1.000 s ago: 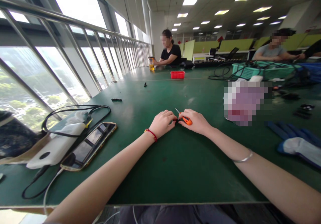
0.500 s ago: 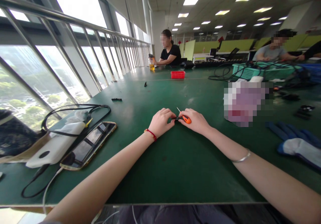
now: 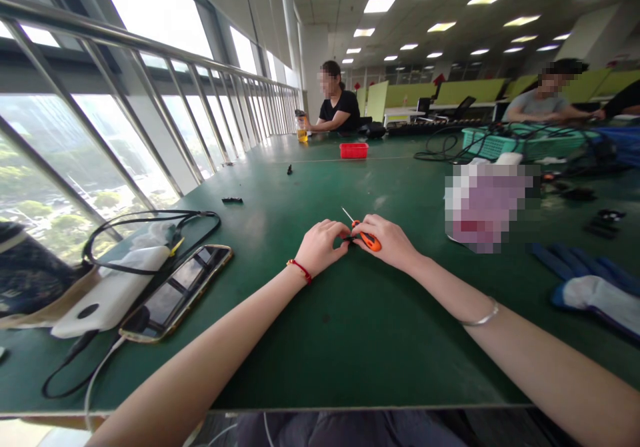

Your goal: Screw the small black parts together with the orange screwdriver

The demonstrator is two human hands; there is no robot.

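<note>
Both hands meet over the middle of the green table (image 3: 320,347). In my right hand (image 3: 385,237) is a screwdriver (image 3: 369,241) with an orange and black handle; its thin metal shaft points up and left, away from me. My left hand (image 3: 324,245) is closed, thumb and fingers pinching a small black part (image 3: 349,239). The fingertips of my right hand also touch this part. Most of it is covered by fingers, so its kind cannot be made out.
On the left lie a phone (image 3: 177,293), a white power bank (image 3: 113,293) and black cables (image 3: 150,213). Small black pieces (image 3: 233,200) and a red tray (image 3: 353,151) are farther back. To the right are a blue-white glove (image 3: 595,293) and a green basket (image 3: 530,143). Two people sit beyond.
The screwdriver has turned in my right hand: its shaft now shows longer and leans more to the left. My left hand has hardly moved and keeps its pinch on the black part.
</note>
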